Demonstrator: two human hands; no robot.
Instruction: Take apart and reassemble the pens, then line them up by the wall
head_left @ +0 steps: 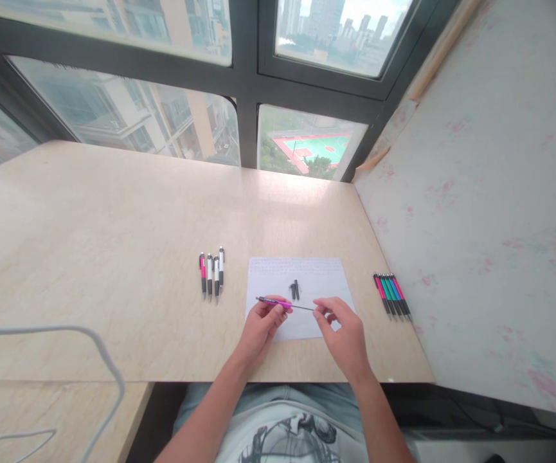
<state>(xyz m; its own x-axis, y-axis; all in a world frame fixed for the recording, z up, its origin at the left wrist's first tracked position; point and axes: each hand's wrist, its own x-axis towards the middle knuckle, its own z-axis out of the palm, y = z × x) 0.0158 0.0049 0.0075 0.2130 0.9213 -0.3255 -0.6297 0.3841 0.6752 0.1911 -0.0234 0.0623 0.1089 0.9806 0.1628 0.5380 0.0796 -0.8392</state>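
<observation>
One magenta pen barrel (285, 304) with a black clip end and small pale marks too tiny to read is held over the near half of a sheet of paper (326, 283), and a thin dark refill (301, 308) sticks out of its right end, roughly in line with it. The left hand (262, 321) grips the barrel between thumb and fingers above the sheet's near left part; the right hand (344, 328), above the sheet's near right part, pinches the refill's free end with its fingertips, the other fingers loosely bent. Both forearms reach in from the near side of the sheet. Two small black pieces (294, 290) lie on the sheet's middle, and lines of writing run along its far edge. Left of the sheet lie one pink and three white pens (216, 273); right of it, a close row of coloured pens (391, 294). Beneath the sheet spreads a pale table (114, 218), with dark-framed windows (249, 83) beyond it and a flowered wall (470, 193) to its right
</observation>
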